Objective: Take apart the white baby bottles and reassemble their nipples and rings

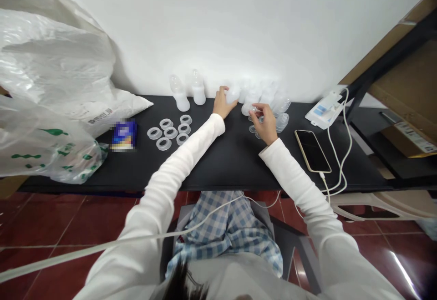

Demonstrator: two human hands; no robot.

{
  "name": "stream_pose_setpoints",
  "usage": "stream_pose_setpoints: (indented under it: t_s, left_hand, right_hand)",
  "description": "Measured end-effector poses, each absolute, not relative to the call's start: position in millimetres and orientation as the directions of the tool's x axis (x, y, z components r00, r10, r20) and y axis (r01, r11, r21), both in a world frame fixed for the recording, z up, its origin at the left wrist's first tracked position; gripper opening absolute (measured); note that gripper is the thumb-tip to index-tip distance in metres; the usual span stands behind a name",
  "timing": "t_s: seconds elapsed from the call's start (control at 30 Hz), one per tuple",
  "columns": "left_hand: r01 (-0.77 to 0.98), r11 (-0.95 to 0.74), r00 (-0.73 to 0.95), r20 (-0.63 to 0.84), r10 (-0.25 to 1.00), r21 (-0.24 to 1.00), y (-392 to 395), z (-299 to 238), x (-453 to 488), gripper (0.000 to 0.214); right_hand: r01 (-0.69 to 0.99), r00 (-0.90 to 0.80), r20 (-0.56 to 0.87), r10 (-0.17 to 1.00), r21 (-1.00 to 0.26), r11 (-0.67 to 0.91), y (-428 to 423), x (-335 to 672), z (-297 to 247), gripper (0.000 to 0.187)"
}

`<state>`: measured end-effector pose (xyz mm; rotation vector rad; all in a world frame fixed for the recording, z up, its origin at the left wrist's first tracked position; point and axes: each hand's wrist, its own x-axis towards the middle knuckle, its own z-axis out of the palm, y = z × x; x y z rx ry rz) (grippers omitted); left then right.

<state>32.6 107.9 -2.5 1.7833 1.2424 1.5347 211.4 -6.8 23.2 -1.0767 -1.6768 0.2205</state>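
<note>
My left hand is curled around the side of a translucent white baby bottle at the back of the desk. Thumb and fingertips of my right hand pinch a small clear piece, perhaps a silicone nipple; its shape is partly hidden by the fingers. Behind it stand several more translucent bottles, crowded against the wall. Clear domed pieces and a few clear rings lie around the right hand. Two capped bottles stand apart, left of my left hand.
Several translucent collar rings lie left of my left arm, with a blue packet beyond. Plastic bags fill the left end. A phone on a charging cable and a white packet lie at right.
</note>
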Motion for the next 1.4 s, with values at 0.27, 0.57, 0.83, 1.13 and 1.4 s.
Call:
stream_pose_setpoints:
  t_s: [0.27, 0.57, 0.83, 1.13, 1.4]
  left_hand:
    - [0.617, -0.729, 0.481, 0.591, 0.647, 0.296, 6, 19, -53, 0.048]
    - [0.379, -0.568, 0.396, 0.427, 0.813, 0.730, -5, 27, -57, 0.043]
    - [0.150, 0.296, 0.395, -0.332, 0.857, 0.943, -13, 35, -37, 0.033]
    - [0.084, 0.471, 0.255, -0.476, 0.841, 0.878, -5, 38, -46, 0.029]
    - [0.188, 0.517, 0.390, -0.547, 0.741, 0.835, -4, 47, -51, 0.047]
  right_hand:
    - [0.481, -0.290, 0.622, 0.728, -0.562, 0.673, -6, 214, 14, 0.022]
    - [0.417, -0.373, 0.686, 0.624, -0.477, 0.774, -19, 203, 10, 0.014]
    - [0.493, -0.520, 0.675, 0.523, -0.262, 0.829, -25, 203, 2, 0.024]
    - [0.482, -0.578, 0.554, 0.599, -0.360, 0.799, -31, 205, 18, 0.021]
    - [0.485, -0.518, 0.661, 0.543, -0.296, 0.823, -32, 196, 12, 0.020]
